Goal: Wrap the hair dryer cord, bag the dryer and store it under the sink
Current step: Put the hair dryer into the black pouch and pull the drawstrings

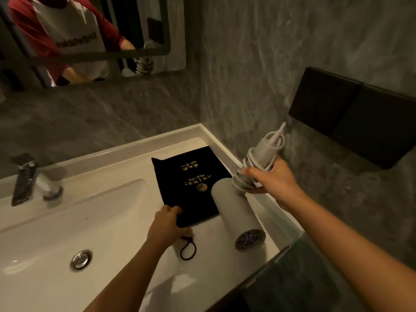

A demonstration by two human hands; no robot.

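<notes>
Now bagging: right hand is clamped on the dryer handle with cord wound on, left hand pinches the black bag mouth on the table — spread it wide, feed dryer in barrel-first.

Basin open and free left of the bag; faucet stands far left. Wall closes in right of the table edge, dryer overhanging that strip.

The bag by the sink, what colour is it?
Black with gold writing, the bag shows in the head view.
</notes>
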